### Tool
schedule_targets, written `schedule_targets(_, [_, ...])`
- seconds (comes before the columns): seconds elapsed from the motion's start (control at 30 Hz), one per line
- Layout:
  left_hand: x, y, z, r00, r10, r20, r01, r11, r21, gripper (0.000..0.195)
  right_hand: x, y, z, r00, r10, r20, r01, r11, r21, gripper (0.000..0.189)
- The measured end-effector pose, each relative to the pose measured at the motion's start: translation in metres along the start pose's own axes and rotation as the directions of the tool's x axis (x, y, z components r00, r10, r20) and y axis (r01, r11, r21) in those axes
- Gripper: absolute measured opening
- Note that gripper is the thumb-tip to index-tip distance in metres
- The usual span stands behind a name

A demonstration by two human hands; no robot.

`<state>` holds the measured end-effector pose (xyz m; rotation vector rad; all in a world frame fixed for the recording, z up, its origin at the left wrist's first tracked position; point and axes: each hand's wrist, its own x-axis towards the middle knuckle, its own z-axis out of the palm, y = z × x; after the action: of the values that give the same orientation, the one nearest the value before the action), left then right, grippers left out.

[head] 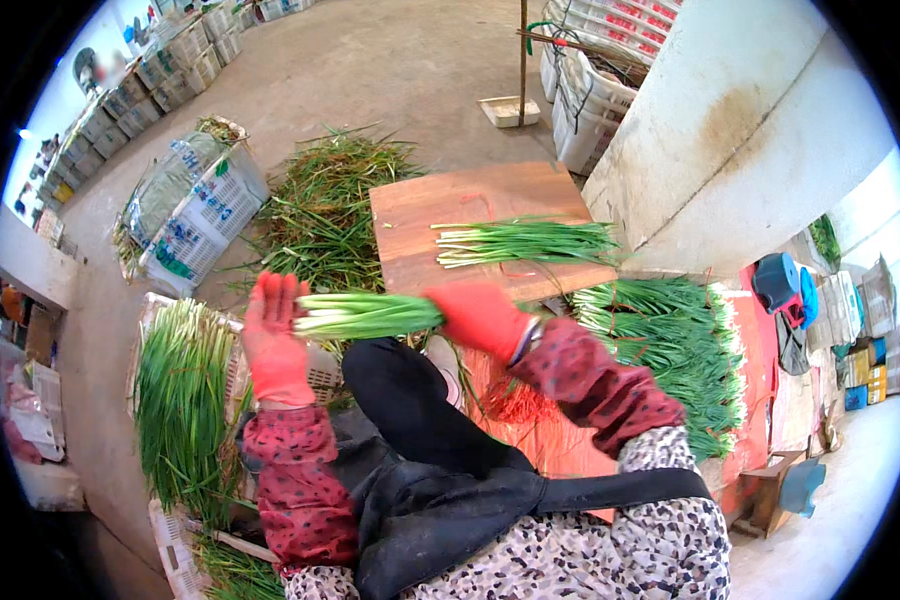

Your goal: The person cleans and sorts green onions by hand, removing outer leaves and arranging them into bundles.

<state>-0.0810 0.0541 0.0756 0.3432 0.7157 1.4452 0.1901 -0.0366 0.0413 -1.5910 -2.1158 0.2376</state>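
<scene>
My right hand (484, 318), in a red glove, is closed around the green part of a bunch of garlic chives (371, 316). The bunch lies level above my lap, its white root ends pointing left. Against those ends I hold my left hand (276, 337), also gloved in red, flat with its fingers extended upward. Just beyond is a wooden board (412, 225) carrying a loose row of chives (525, 241), white ends to the left. Pieces of red tie (517, 274) lie on the board, partly under that row.
Left of me, uncut-looking chives (184, 390) fill a white crate (166, 536). Tied bunches (656, 360) are stacked at right, near red ties (514, 401). Ahead are a heap of leaf waste (330, 202), a packed white basket (210, 217) and a concrete pillar (720, 127).
</scene>
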Motion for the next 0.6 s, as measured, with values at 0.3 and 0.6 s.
schedule_targets(0.3, [-0.013,0.017,-0.111,0.949,-0.25,-0.191,0.288,0.934,0.21,0.036,0.023,0.206,-0.021,0.988,0.104,0.113,-0.051,0.917,-0.396,0.034])
schedule_targets(0.6, [-0.068,-0.004,-0.117,0.913,-0.305,-0.271,0.389,0.851,0.353,0.032,0.025,0.24,-0.004,0.901,0.365,0.233,-0.199,0.826,-0.528,0.044])
